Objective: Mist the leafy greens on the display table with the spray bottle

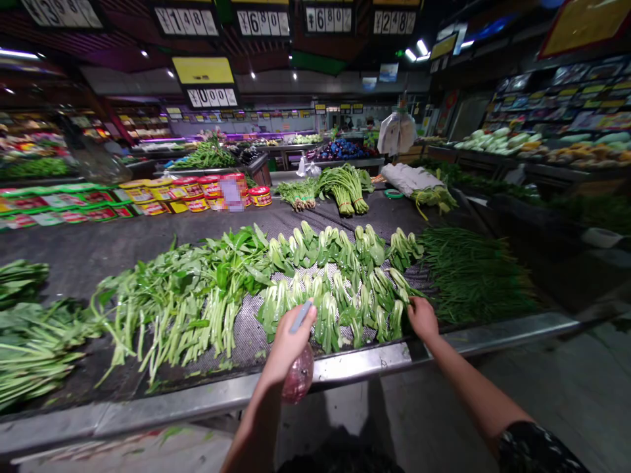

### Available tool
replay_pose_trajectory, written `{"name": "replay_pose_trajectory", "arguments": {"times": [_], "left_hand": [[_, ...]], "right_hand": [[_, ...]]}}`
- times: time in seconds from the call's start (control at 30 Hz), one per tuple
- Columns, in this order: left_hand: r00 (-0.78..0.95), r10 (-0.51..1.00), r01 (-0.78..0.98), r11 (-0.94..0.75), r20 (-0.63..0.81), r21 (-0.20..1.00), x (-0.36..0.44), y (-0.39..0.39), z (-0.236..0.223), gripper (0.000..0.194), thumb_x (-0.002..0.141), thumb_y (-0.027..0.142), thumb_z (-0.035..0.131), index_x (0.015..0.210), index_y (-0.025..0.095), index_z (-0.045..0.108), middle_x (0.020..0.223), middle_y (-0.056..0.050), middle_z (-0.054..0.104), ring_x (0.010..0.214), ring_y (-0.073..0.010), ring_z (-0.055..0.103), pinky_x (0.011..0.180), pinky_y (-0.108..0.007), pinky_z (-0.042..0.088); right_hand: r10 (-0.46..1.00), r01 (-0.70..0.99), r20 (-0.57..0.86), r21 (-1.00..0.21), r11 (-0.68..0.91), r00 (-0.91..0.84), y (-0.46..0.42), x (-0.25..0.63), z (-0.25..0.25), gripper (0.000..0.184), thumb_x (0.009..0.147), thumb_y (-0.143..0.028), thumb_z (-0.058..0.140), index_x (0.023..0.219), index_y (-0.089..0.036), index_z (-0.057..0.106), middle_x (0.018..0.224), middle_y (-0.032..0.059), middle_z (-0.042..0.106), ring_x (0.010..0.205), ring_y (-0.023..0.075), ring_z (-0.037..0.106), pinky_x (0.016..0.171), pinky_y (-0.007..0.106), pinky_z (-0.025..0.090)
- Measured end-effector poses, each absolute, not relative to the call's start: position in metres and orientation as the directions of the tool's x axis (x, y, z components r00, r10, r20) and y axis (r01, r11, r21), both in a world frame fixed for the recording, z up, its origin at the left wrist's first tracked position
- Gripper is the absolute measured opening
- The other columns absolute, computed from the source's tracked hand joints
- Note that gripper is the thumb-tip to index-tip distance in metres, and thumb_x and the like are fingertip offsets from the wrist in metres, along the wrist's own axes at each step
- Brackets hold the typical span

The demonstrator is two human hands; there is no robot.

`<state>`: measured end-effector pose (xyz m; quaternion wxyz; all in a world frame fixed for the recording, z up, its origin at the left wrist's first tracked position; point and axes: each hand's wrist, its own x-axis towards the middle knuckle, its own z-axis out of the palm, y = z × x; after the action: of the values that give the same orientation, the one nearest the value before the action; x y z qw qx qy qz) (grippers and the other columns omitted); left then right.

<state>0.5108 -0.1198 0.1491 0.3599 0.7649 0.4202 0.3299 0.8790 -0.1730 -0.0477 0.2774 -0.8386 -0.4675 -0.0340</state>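
Observation:
My left hand (290, 338) is closed in front of the bok choy, near the metal edge. A slim grey stick-like piece (300, 316) lies along its thumb, and a pinkish-red, shiny rounded object (298, 378) hangs below the palm; I cannot make out what kind of thing either is. My right hand (422, 318) is closed at the right end of the bok choy (328, 322), its fingertips at the plants there. Whether it grips one is hidden. The bok choy lies in rough rows on dark mesh matting.
Water spinach (197, 295) lies left of the bok choy, with more leafy greens (34, 348) beyond it. Thin green stalks (478, 276) are on the right. Tied bunches (345, 187) and red tubs (260, 196) stand behind. A metal rail (362, 364) edges the stand.

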Motion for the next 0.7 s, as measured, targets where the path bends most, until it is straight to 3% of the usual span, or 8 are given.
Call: {"name": "replay_pose_trajectory", "arguments": {"times": [0.27, 0.53, 0.7], "left_hand": [[0.433, 0.892, 0.472, -0.349, 0.132, 0.810, 0.500, -0.106, 0.139, 0.039, 0.086, 0.049, 0.044, 0.069, 0.018, 0.060, 0.059, 0.001, 0.058, 0.059, -0.0162, 0.055, 0.061, -0.026, 0.042], [0.524, 0.841, 0.366, -0.368, 0.138, 0.854, 0.467, -0.099, 0.148, 0.037, 0.087, 0.048, 0.044, 0.086, 0.017, 0.064, 0.085, -0.005, 0.067, 0.082, -0.0197, 0.060, 0.079, -0.031, 0.045], [0.591, 0.802, 0.372, -0.371, 0.091, 0.851, 0.445, -0.090, 0.149, 0.037, 0.087, 0.047, 0.044, 0.075, 0.017, 0.063, 0.075, -0.004, 0.066, 0.072, -0.0179, 0.060, 0.074, -0.029, 0.046]], "right_hand": [[0.773, 0.803, 0.368, -0.521, -0.290, 0.518, -0.162, 0.832, -0.040, 0.029, 0.081, -0.020, 0.042, 0.103, -0.014, 0.059, 0.100, 0.0106, 0.061, 0.098, 0.0216, 0.055, 0.089, 0.033, 0.041], [0.753, 0.760, 0.354, -0.583, -0.287, 0.555, -0.155, 0.793, -0.039, 0.030, 0.081, -0.021, 0.041, 0.104, -0.014, 0.059, 0.100, 0.0111, 0.061, 0.100, 0.0226, 0.055, 0.090, 0.035, 0.041], [0.726, 0.732, 0.348, -0.609, -0.306, 0.593, -0.157, 0.774, -0.036, 0.030, 0.081, -0.023, 0.040, 0.103, -0.013, 0.060, 0.100, 0.0120, 0.061, 0.101, 0.0233, 0.054, 0.092, 0.036, 0.040]]}}
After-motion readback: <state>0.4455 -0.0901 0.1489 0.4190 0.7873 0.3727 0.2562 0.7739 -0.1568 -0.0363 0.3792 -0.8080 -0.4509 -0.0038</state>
